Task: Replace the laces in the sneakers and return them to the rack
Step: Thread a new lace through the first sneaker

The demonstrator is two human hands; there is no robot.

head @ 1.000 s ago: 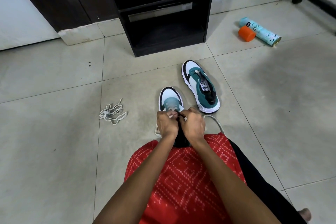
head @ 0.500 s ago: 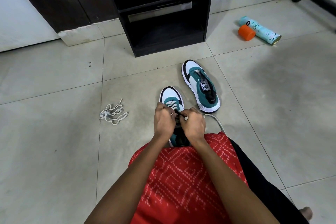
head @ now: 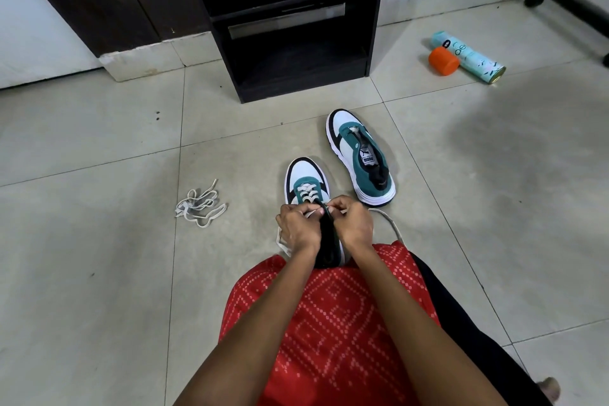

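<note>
grey tiled floor point(head: 99, 273), teal-and-white sneaker point(head: 306, 175) mid-lacing.
left hand point(head: 298, 227), right hand point(head: 354, 224) seemingly pinch cream flat lace point(head: 304, 189); draw it snug, untwisted.

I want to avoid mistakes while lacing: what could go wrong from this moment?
1. The left hand and right hand pinch the lace at the near sneaker; its free ends trail on the floor, so one might catch under the knee and pull uneven.
2. The far sneaker has no lace yet, and the loose lace lies in a tangle to the left; it might knot when lifted.
</note>
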